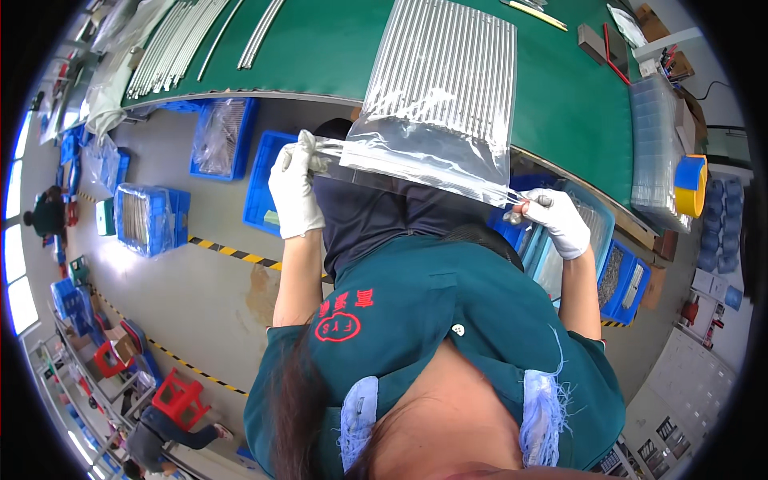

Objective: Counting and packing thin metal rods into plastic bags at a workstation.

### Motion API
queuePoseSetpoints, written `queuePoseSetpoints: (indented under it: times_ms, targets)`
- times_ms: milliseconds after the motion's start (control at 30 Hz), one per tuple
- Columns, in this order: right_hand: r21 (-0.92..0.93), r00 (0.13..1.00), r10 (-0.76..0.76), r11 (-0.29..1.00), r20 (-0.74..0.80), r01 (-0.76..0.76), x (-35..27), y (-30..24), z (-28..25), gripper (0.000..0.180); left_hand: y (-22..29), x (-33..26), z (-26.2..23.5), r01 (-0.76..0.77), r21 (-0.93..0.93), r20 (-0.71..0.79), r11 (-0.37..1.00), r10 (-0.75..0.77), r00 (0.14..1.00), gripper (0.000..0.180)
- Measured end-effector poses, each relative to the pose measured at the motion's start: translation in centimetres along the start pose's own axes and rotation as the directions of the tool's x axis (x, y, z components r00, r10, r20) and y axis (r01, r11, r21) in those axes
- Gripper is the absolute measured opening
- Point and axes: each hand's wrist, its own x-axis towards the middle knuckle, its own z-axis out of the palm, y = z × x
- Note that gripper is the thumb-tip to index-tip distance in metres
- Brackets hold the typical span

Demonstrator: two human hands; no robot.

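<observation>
Clear bag point(428, 146) of silvery rods point(448, 68), pinched at both corners

So the near edge's been pulled taut between the left hand point(296, 188) and right hand point(556, 220), a corner gripped in each, white gloves worn. Rods are lined up inside, just beyond both hands, over the green surface point(328, 52). Some loose rods point(180, 44) are spread out beyond the left hand, off to its left.

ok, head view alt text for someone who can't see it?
A white-gloved left hand and right hand hold opposite ends of the near edge of a clear bag of silver rods, partly over a green table. Loose rods lie farther left; blue bins stand below.
</observation>
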Motion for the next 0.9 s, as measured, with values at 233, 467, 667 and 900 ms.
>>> queuePoseSetpoints:
  times_ms: [233,467,667,900]
  targets:
    - [-0.063,0.995,-0.090,0.994,0.045,0.092,-1.1,-1.0,-0.9,0.029,3.1,0.8,-1.1,-0.254,-0.210,-0.122,0.944,0.233,0.965,0.029]
    - [-0.531,0.528,-0.799,0.592,-0.289,0.606,-2.1,-2.3,-0.5,0.028,6.4,-2.5,0.3,-0.914,0.392,0.658,0.103,0.663,0.357,0.057]
    - [-0.830,0.597,-0.625,-0.156,0.503,0.536,-0.9,-4.3,6.2,0.064,4.3,-3.6,3.0,-0.931,0.364,0.903,-0.002,0.244,0.352,0.064]
    - [-0.874,0.524,-0.743,-0.170,0.417,0.455,-0.2,-2.6,5.2,0.039,3.9,-1.0,1.6,-0.834,0.526,0.802,-0.166,0.424,0.421,0.043]
